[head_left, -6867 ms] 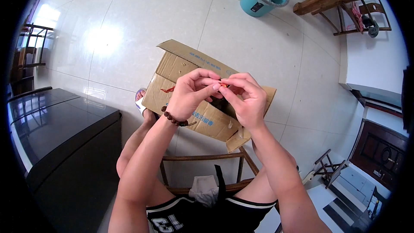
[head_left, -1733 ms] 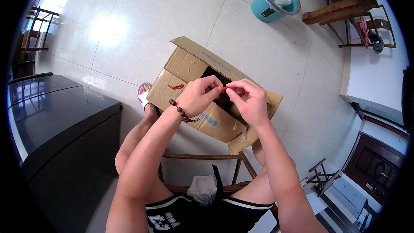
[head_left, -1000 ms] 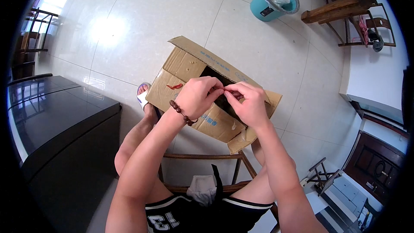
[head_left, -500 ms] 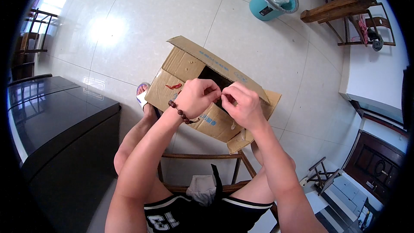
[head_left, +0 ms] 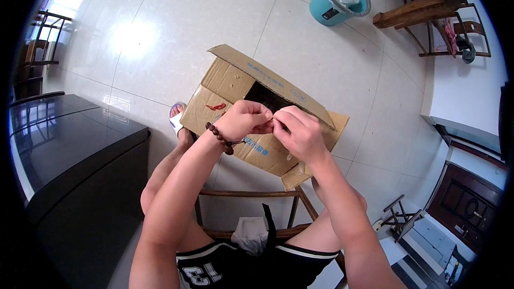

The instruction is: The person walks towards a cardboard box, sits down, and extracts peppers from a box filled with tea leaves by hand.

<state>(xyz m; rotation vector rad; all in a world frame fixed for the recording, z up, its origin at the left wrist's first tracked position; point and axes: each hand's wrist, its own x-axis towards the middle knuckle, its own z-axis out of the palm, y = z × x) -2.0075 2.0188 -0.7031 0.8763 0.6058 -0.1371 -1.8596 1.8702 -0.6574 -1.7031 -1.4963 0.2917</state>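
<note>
Above a cardboard box (head_left: 225,77) on the floor, my left hand (head_left: 247,118) and my right hand (head_left: 297,132) meet fingertip to fingertip. Both are closed in a pinch, and whatever lies between the fingers is too small or hidden to name. A dark bead bracelet (head_left: 218,135) circles my left wrist. One box flap stands raised on the far side, and the dark opening (head_left: 261,94) shows just beyond my hands. Small red pieces (head_left: 216,107) lie on the near left flap, with a few tiny pale bits (head_left: 234,81) farther up.
A teal bin (head_left: 326,8) with rubbish in it stands at the far right. To the left is a glossy black cabinet (head_left: 80,144). A wooden stool (head_left: 246,194) is between my legs, and wooden furniture (head_left: 412,10) stands at the upper right.
My hands have shifted slightly; the right hand has turned so its fingers press closer against the left fingertips. The left wrist has rotated a little. The box has not moved.
</note>
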